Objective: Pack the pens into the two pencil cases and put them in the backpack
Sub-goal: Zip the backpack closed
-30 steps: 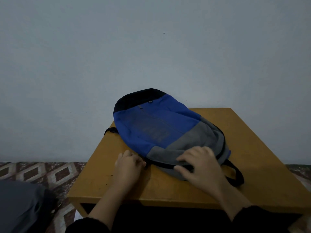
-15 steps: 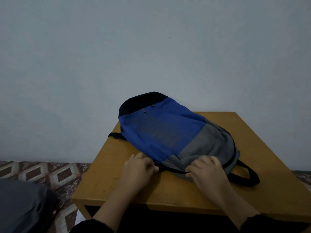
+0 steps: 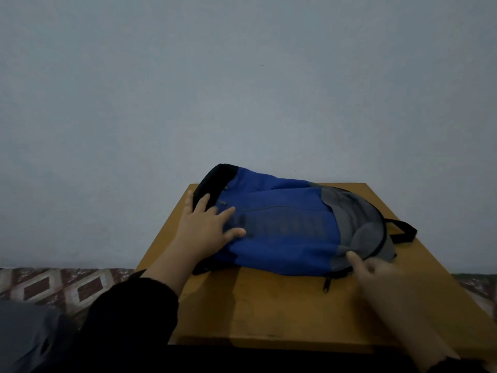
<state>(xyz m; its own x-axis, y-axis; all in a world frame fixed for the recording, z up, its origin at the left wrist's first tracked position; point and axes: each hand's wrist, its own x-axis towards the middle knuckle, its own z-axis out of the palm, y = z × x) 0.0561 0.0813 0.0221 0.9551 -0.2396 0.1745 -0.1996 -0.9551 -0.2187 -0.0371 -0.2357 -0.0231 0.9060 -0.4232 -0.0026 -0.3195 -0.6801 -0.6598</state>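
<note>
A blue, grey and black backpack [image 3: 290, 227] lies flat on a small wooden table [image 3: 269, 310], black top end to the left, grey end to the right. My left hand [image 3: 204, 230] rests on its left end with fingers spread and straight across the blue fabric. My right hand [image 3: 376, 275] is at the near right edge, thumb on the grey fabric beside the zip line; its other fingers are blurred. A zip pull [image 3: 326, 284] hangs off the near edge. No pens or pencil cases are visible.
A black strap loop [image 3: 403, 230] sticks out at the backpack's right end. A plain wall stands right behind the table. Patterned floor [image 3: 61, 286] shows to the left, with a dark grey object [image 3: 24, 335] at the bottom left corner.
The backpack has turned to lie more sideways across the table. My left hand moved from the near edge up onto the backpack's left end. My right hand slid right along the near edge.
</note>
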